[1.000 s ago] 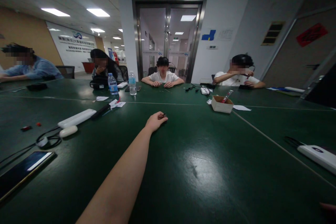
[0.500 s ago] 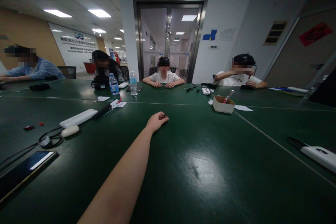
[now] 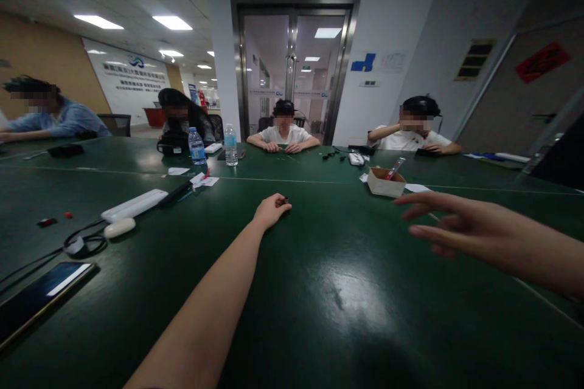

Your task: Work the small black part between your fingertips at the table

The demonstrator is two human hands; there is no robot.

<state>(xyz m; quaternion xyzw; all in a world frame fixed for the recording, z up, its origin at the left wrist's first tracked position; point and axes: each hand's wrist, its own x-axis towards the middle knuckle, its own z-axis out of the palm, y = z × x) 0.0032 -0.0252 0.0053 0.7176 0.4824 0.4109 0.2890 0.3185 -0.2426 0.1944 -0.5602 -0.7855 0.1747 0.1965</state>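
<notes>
My left hand [image 3: 272, 211] rests on the dark green table [image 3: 319, 243] with its fingers closed. Between its thumb and fingertips is a small dark object [image 3: 286, 199], too small to make out. From the right edge reaches my right hand [image 3: 460, 225], open above the table, its fingers apart and slightly blurred. Nothing is in it. Just beyond its fingertips stands a small open box [image 3: 387, 185] with a red and clear stick-like item [image 3: 396, 168] leaning in it.
On the left lie a phone [image 3: 41, 301], a white power strip [image 3: 135, 205], a coiled cable [image 3: 89, 246] and a white rounded object [image 3: 120, 228]. Two water bottles [image 3: 231, 146] stand farther back. Several people sit along the far side.
My right hand has come into view from the right, over the table. My left hand stays in place with the small dark object.
</notes>
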